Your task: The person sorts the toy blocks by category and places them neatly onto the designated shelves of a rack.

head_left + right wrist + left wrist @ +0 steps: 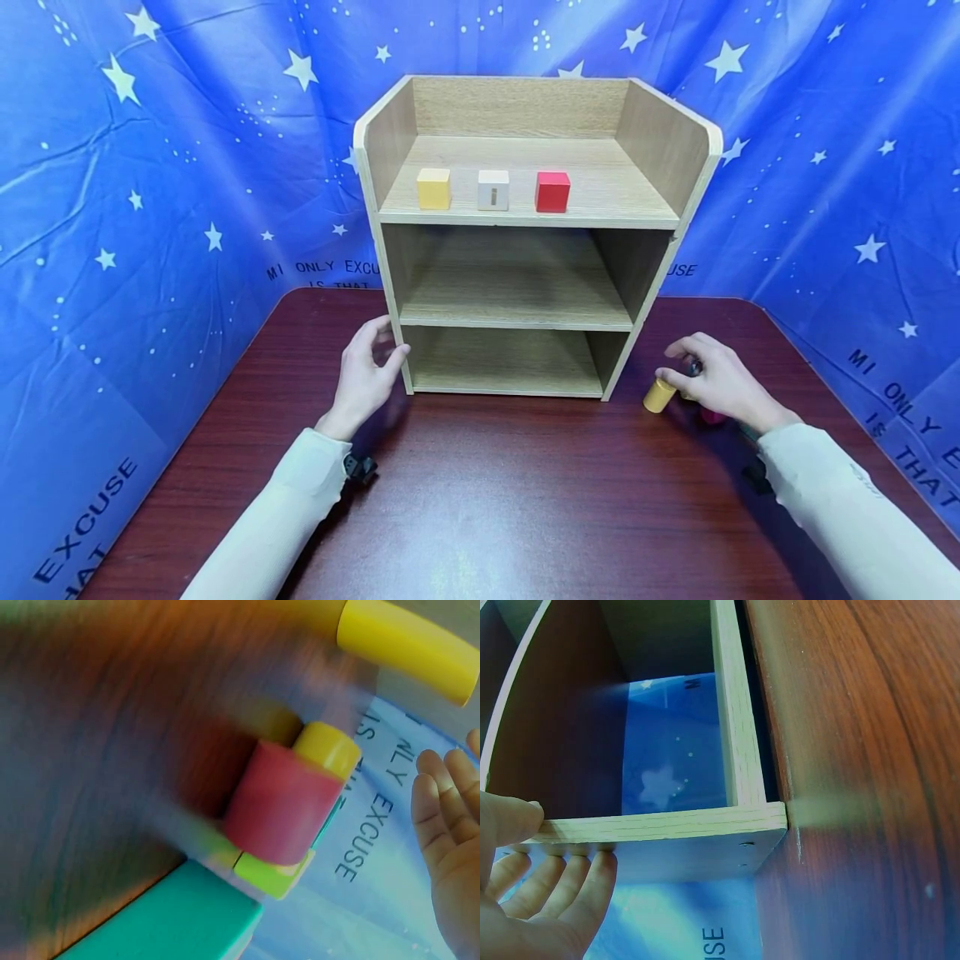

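Observation:
A three-level wooden shelf (525, 323) stands on the table. My left hand (365, 375) grips its left side panel (667, 825), thumb over the front edge and fingertips against the outer face. On the top level sit a yellow cube (433, 190), a white cube with a dark mark (492, 192) and a red cube (552, 192). Right of the shelf, my right hand (716, 379) hovers around the top of a yellow cylinder (658, 396); in the right wrist view several fingers (431, 817) look fairly straight, while the thumb is out of sight.
Beneath the right hand are a red cylinder (283, 802), a shorter yellow piece (330, 748), a yellow-green block (271, 874) and a teal block (176, 915). The dark red table (480, 492) runs up to a blue starry curtain (172, 167).

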Tool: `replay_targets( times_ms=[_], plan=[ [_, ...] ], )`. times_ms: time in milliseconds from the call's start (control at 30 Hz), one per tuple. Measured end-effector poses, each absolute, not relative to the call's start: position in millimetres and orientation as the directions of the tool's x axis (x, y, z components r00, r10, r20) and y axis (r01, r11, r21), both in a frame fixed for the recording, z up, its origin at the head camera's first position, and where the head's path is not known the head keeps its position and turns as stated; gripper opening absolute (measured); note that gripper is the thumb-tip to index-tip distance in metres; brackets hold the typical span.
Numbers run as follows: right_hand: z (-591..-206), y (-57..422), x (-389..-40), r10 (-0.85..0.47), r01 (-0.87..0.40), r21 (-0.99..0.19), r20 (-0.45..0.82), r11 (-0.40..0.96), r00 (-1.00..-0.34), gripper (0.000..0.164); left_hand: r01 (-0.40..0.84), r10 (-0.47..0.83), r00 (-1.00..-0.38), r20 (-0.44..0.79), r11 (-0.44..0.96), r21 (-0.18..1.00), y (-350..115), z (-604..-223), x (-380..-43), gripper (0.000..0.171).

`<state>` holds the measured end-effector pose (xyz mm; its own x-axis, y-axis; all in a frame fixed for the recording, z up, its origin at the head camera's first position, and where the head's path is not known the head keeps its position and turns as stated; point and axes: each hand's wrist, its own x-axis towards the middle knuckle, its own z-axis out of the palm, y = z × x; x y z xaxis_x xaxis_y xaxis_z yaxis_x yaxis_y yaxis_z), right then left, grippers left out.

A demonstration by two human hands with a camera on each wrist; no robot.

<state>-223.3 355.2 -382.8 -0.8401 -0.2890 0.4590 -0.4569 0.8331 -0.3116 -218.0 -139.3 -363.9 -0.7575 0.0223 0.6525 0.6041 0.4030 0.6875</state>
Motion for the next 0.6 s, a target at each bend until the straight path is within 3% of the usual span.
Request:
replay_targets(
  times_ms=[600],
  plan=[
    [-389.3,386.6,-235.0,-0.228,-0.365,-0.309,0.402,0.878,-0.887,0.023,0.607,0.020,-0.755,0.656,0.401,0.686,-139.8,-364.4,-218.5,0.040]
  ],
)
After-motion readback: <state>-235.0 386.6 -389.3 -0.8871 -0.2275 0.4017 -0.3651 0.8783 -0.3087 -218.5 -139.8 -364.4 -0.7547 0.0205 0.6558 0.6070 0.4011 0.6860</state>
